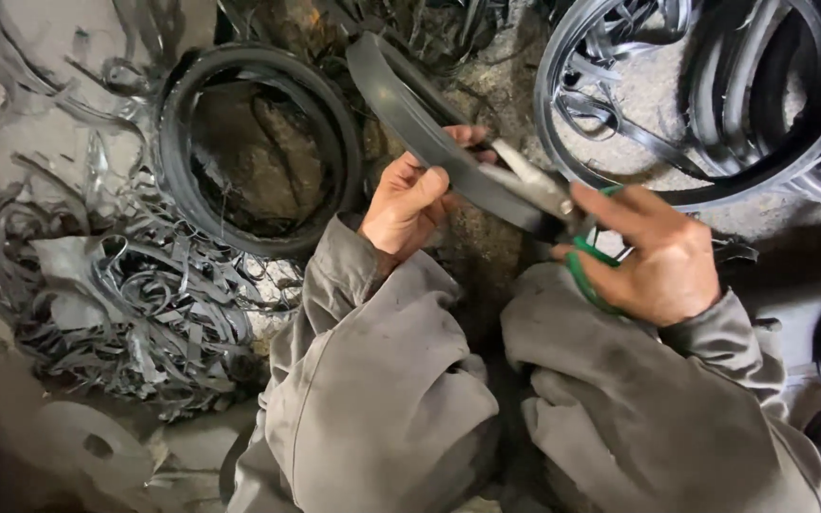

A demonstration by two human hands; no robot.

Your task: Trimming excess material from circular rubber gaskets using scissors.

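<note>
From the head camera I see my left hand point(412, 202) closed around a curved black rubber strip point(410, 114), thumb on top and fingers wrapped beneath it. The strip arcs up and away from the hand toward the top of the view, and its lower end runs down to the right into the blades of a pair of scissors point(536, 187). My right hand point(658, 255) grips the scissors by their green handles point(583, 275), fingers curled through the loops; the metal blades sit against the strip just beside my left fingertips. Both arms wear grey sleeves point(382, 380). On the ground to the left lies a black rubber ring point(175, 142), with a tangle of thin rubber offcuts point(154, 313) near it. More large rings point(810, 142) lie at the upper right.
</note>
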